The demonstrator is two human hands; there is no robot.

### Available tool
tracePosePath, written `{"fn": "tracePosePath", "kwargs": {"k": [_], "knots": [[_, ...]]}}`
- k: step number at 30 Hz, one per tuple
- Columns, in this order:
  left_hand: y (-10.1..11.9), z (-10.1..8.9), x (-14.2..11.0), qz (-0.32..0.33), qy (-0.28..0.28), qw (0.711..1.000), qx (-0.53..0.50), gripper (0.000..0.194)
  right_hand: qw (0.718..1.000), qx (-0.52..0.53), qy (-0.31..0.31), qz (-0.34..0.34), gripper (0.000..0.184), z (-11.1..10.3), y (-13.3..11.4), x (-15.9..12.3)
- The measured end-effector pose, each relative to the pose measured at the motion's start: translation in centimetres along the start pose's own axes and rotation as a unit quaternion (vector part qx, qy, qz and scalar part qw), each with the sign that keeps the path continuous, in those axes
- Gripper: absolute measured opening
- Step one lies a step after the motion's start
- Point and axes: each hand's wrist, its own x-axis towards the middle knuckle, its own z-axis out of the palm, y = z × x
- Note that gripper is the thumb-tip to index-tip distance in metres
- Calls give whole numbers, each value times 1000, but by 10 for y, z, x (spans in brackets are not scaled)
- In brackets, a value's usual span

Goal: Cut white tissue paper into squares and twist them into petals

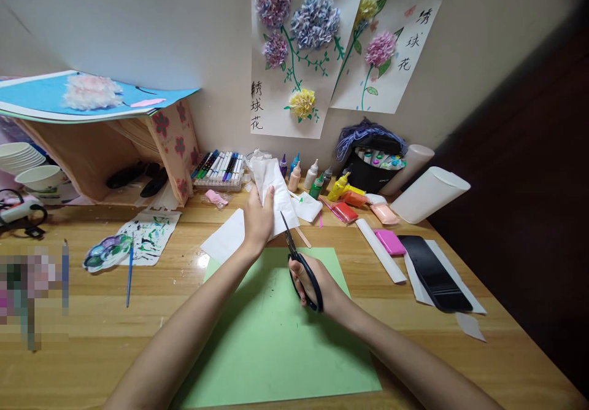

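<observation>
My left hand (258, 218) is closed around folded white tissue paper (269, 177), thumb on top, holding it up above the far edge of a green sheet (276, 336). In my right hand (317, 281) is a pair of black-handled scissors (313, 284), with fingers through the loops. The blades point up and away, their tips at the lower right edge of the tissue paper. Whether the blades are apart is hard to make out. Below my left hand, a white paper piece (225, 236) lies partly by the green sheet.
Behind my hands stand paint bottles (316, 185) and a marker box (218, 170). Clay packets (344, 212), a white paper roll (381, 250) and a black phone (435, 273) lie right. A paintbrush (129, 272) and paint-stained paper (154, 236) lie left, near an open box (172, 152).
</observation>
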Motion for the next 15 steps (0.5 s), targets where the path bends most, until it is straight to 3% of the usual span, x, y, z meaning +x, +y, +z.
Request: {"fn": "tracePosePath", "kwargs": {"k": [6, 15], "knots": [[2, 2, -4, -3, -23, 1000, 7, 27, 1000, -7, -21, -1, 71, -3, -3, 4], [3, 5, -9, -24, -33, 999, 33, 26, 1000, 6, 14, -8, 59, 0, 4, 6]]}}
